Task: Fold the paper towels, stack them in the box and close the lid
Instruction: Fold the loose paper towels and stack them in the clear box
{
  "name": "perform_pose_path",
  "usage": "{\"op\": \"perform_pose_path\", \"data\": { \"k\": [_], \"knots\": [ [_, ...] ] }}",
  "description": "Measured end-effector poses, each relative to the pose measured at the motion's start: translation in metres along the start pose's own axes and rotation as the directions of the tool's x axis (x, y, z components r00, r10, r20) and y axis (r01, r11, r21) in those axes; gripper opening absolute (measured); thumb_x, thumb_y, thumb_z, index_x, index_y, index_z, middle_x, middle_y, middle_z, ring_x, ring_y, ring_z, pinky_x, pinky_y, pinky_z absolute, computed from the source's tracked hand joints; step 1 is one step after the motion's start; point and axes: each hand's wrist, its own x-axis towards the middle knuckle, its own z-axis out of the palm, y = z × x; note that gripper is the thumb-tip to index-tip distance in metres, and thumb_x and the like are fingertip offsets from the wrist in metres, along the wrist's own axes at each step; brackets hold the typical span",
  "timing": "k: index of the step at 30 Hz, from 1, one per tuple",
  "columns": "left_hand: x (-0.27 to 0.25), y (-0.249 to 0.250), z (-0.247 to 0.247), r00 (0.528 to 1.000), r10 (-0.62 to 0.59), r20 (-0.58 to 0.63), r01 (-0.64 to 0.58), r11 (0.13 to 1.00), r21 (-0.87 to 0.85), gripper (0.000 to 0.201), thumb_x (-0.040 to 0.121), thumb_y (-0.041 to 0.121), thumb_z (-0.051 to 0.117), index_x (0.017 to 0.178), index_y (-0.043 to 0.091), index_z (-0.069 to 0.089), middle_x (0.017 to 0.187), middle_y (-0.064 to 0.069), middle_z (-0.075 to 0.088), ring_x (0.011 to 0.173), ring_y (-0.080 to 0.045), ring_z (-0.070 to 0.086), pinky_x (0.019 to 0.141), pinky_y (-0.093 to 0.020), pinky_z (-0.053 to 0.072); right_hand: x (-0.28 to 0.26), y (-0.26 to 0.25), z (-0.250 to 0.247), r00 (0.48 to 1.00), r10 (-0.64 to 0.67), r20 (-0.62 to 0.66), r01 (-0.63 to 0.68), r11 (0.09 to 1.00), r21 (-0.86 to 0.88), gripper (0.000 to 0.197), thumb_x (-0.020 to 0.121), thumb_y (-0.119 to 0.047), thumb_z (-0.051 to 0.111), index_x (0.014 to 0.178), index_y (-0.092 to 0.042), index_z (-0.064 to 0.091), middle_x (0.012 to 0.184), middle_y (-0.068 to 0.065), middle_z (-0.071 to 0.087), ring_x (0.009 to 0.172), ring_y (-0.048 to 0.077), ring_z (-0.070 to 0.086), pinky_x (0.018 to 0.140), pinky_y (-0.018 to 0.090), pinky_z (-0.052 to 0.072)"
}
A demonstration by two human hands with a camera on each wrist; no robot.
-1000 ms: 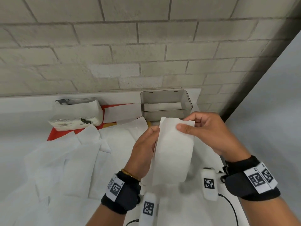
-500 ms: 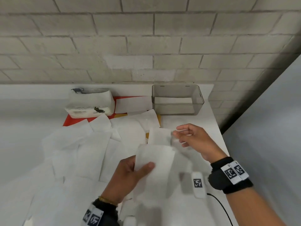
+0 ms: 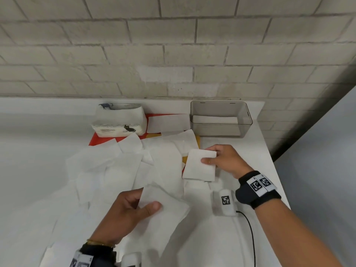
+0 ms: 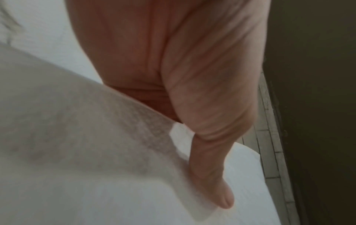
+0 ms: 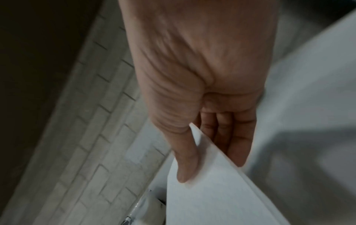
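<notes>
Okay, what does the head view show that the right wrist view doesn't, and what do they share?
Only the head view shows the open clear box with folded towels inside, the towel pack, loose sheets spread over the table, and the left hand holding another sheet.

Only the right wrist view shows the grip up close: thumb on top of the folded towel, fingers beneath it.

Both show the right hand pinching the folded towel, and the brick wall.
</notes>
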Motion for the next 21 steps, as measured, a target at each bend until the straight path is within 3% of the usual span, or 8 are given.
{"op": "perform_pose_path", "data": {
  "k": [3,5,7,9,12,14,17,21],
  "knots": [
    [0.011,0.003,0.006,0.997,0.03,0.065,-0.03,1.0,-0.003,0.015,0.081,0.01,0.079,0.095,0.011,0.084,0.099,-0.015,0.081,0.093,-0.03,0.079,0.076,-0.034,0.062,-0.028,-0.019,-0.022,0.984,-0.159,-0.086,0.137,0.966,-0.219,0.018,0.073,-0.027,0.093,0.088,-0.025,0.082,0.088,-0.01,0.077,0.078,0.008,0.066,0.07,0.022,0.052],
    [0.023,0.007,0.01,0.988,0.074,0.135,-0.08,0.996,0.038,0.02,0.083,0.01,0.08,0.102,0.011,0.083,0.108,-0.01,0.079,0.101,-0.029,0.077,0.085,-0.038,0.062,-0.046,-0.034,-0.037,0.966,-0.245,-0.08,0.204,0.917,-0.344,0.015,0.073,-0.036,0.093,0.083,-0.033,0.082,0.097,-0.011,0.076,0.09,0.007,0.067,0.079,0.026,0.052],
    [0.036,0.015,0.019,0.973,0.14,0.182,-0.164,0.979,0.124,0.024,0.082,0.013,0.083,0.106,0.016,0.083,0.123,0.002,0.074,0.114,-0.019,0.071,0.092,-0.027,0.058,-0.065,-0.052,-0.05,0.951,-0.308,-0.039,0.267,0.875,-0.404,0.014,0.075,-0.038,0.091,0.084,-0.034,0.081,0.1,-0.014,0.075,0.096,0.004,0.066,0.083,0.028,0.053],
    [0.051,0.027,0.03,0.941,0.246,0.234,-0.304,0.916,0.262,0.017,0.08,0.019,0.086,0.097,0.021,0.084,0.14,0.015,0.065,0.132,-0.008,0.058,0.098,-0.014,0.048,-0.085,-0.071,-0.06,0.946,-0.323,0.02,0.301,0.853,-0.427,0.012,0.078,-0.037,0.089,0.084,-0.031,0.08,0.088,-0.018,0.076,0.082,-0.002,0.066,0.073,0.018,0.049],
    [0.071,0.041,0.052,0.872,0.369,0.322,-0.47,0.817,0.334,0.01,0.077,0.028,0.089,0.084,0.03,0.082,0.155,0.023,0.05,0.146,-0.008,0.045,0.112,-0.02,0.039,-0.11,-0.093,-0.065,0.932,-0.336,0.137,0.359,0.801,-0.479,0.011,0.081,-0.037,0.086,0.085,-0.03,0.079,0.075,-0.021,0.073,0.067,-0.006,0.06,0.062,0.01,0.043],
    [0.081,0.049,0.069,0.852,0.403,0.334,-0.499,0.818,0.286,0.013,0.075,0.029,0.09,0.087,0.026,0.085,0.151,0.024,0.054,0.146,-0.004,0.043,0.111,-0.015,0.039,-0.121,-0.102,-0.065,0.918,-0.35,0.188,0.397,0.772,-0.496,0.011,0.083,-0.037,0.085,0.089,-0.03,0.08,0.073,-0.023,0.072,0.069,-0.008,0.063,0.064,0.009,0.046],
    [0.09,0.055,0.087,0.856,0.411,0.313,-0.479,0.859,0.183,0.019,0.075,0.024,0.09,0.093,0.017,0.086,0.118,0.011,0.077,0.128,-0.008,0.062,0.102,-0.02,0.049,-0.127,-0.106,-0.066,0.908,-0.368,0.2,0.418,0.79,-0.448,0.007,0.089,-0.033,0.079,0.094,-0.028,0.081,0.082,-0.017,0.079,0.076,-0.003,0.073,0.073,0.022,0.059],
    [0.097,0.056,0.094,0.896,0.342,0.284,-0.394,0.907,0.15,0.006,0.08,0.02,0.088,0.083,0.019,0.083,0.082,0.003,0.077,0.077,-0.009,0.071,0.072,-0.021,0.052,-0.126,-0.095,-0.071,0.924,-0.333,0.189,0.38,0.863,-0.334,0.01,0.097,-0.03,0.071,0.096,-0.024,0.079,0.087,-0.01,0.081,0.081,0.013,0.078,0.08,0.043,0.063]
  ]
}}
